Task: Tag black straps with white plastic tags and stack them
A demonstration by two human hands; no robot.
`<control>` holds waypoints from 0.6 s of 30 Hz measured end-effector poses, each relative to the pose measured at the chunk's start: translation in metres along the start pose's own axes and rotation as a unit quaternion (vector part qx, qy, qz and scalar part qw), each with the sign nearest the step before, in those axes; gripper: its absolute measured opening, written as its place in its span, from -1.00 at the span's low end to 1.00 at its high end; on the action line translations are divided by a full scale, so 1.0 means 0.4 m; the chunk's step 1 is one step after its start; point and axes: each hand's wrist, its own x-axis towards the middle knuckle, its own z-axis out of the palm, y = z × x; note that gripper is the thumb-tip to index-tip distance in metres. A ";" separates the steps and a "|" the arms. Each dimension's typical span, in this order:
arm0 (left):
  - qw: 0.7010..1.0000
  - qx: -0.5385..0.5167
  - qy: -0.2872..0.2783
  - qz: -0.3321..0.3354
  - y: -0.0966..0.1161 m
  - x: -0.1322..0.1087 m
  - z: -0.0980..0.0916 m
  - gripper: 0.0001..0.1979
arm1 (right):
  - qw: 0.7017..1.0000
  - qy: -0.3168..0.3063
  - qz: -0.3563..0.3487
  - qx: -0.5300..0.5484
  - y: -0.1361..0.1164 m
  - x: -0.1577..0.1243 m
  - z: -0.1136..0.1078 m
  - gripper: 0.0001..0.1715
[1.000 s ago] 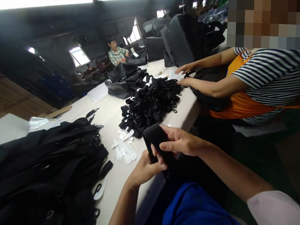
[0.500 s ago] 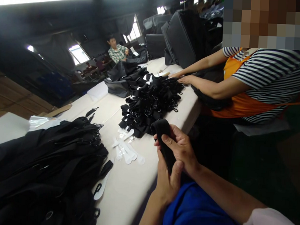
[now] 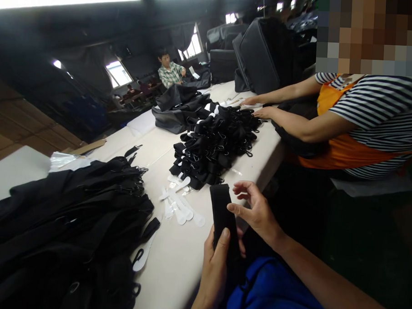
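My left hand (image 3: pixel 216 264) grips the lower end of a flat black strap pad (image 3: pixel 223 215), thumb pressed on its face, holding it upright over the table's near edge. Just to the right of the pad is my right hand (image 3: pixel 254 211), fingers apart and curled, holding nothing. A heap of black straps with metal clips (image 3: pixel 213 143) lies on the table beyond the pad. Several white paper strips (image 3: pixel 181 210) lie scattered to the left of the pad.
A big pile of black straps (image 3: pixel 62 230) fills the near left of the pale table (image 3: pixel 177 262). A co-worker in a striped top and orange apron has both hands (image 3: pixel 259 106) on the table at the right. Black bags (image 3: pixel 261 52) stand at the far end, another person sits beyond.
My right hand has let go of the black pad and opened beside it. My left hand has shifted to grip the pad's lower end, now straightened upright.
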 end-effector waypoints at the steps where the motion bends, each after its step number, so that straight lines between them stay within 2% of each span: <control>1: 0.999 -0.015 -0.033 -0.016 0.000 -0.009 -0.009 -0.59 | 0.995 -0.062 0.058 0.061 0.000 -0.004 -0.007 -0.33; 2: 0.996 -0.038 -0.069 -0.031 -0.006 -0.016 -0.017 -0.58 | 0.974 -0.133 0.126 0.130 0.000 -0.011 -0.012 -0.27; 3: 0.991 -0.070 -0.108 -0.045 -0.018 -0.020 -0.021 -0.56 | 0.942 -0.201 0.187 0.191 0.000 -0.021 -0.014 -0.23; 5: 0.969 -0.160 -0.176 -0.071 -0.059 -0.026 -0.022 -0.47 | 0.883 -0.284 0.255 0.274 0.001 -0.045 -0.010 -0.25; 7: 0.929 -0.274 -0.230 -0.095 -0.110 -0.031 -0.014 -0.29 | 0.855 -0.322 0.247 0.325 0.001 -0.066 0.002 -0.39; 9: 0.882 -0.362 -0.275 -0.120 -0.156 -0.039 -0.004 -0.11 | 0.831 -0.362 0.210 0.367 -0.001 -0.080 0.013 -0.55; 11: 0.861 -0.392 -0.296 -0.132 -0.187 -0.052 0.004 -0.06 | 0.805 -0.403 0.188 0.393 -0.005 -0.087 0.019 -0.64; 13: 0.869 -0.367 -0.302 -0.138 -0.198 -0.061 0.009 -0.09 | 0.809 -0.423 0.188 0.362 -0.010 -0.087 0.016 -0.68; 15: 0.893 -0.306 -0.296 -0.146 -0.195 -0.060 0.010 -0.06 | 0.838 -0.437 0.186 0.270 -0.012 -0.080 0.008 -0.70; 16: 0.908 -0.266 -0.287 -0.149 -0.189 -0.056 0.008 -0.05 | 0.843 -0.456 0.180 0.223 -0.013 -0.074 0.004 -0.70; 17: 0.923 -0.224 -0.272 -0.152 -0.181 -0.051 0.004 -0.06 | 0.834 -0.489 0.169 0.191 -0.012 -0.067 0.002 -0.69; 18: 0.937 -0.184 -0.256 -0.152 -0.172 -0.046 0.000 -0.12 | 0.811 -0.535 0.156 0.180 -0.012 -0.059 0.002 -0.68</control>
